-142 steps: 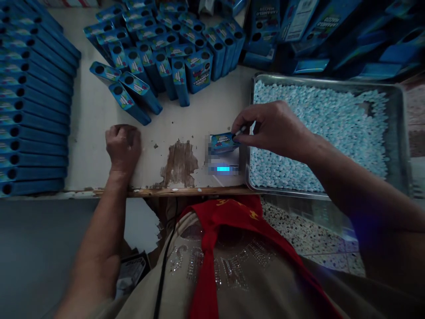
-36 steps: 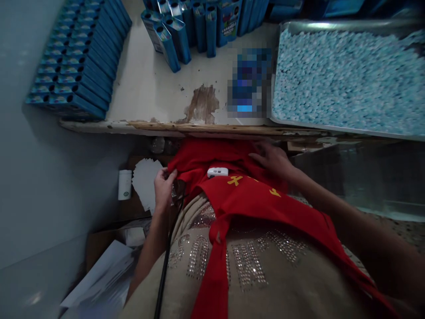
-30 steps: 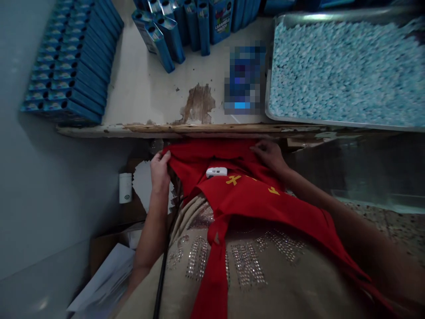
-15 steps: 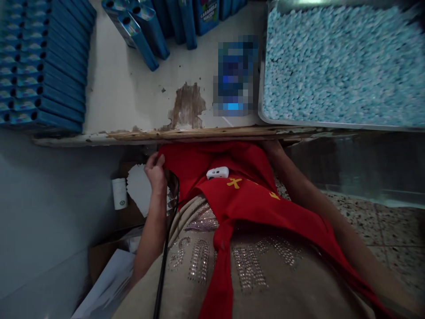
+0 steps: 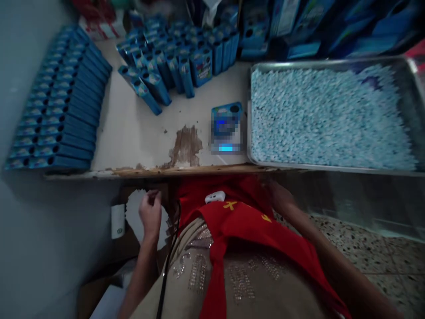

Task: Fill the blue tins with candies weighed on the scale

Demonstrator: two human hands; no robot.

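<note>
My left hand (image 5: 151, 210) is below the table edge, left of my red apron (image 5: 245, 217). Its fingers are loosely curled with a gap to the thumb, and nothing shows between them. Behind it lies a stack of white paper with a jagged edge (image 5: 134, 212). My right hand (image 5: 278, 194) is at the apron's right side, under the table edge; its fingers are blurred and partly hidden, so I cannot tell whether they grip the cloth. A small white device (image 5: 215, 196) rests on the apron, and a black cable (image 5: 168, 266) runs down beside it.
On the table (image 5: 139, 141) stand a neat block of blue boxes (image 5: 76, 119), a looser group of blue boxes (image 5: 179, 57) and a scale (image 5: 226, 133), partly pixelated. A metal tray (image 5: 332, 168) holds light-blue pieces. A white cylinder (image 5: 117, 221) is below left.
My left hand has let go of the apron's left edge and moved left and away from it. The view has tilted up, showing more of the table's far side.
</note>
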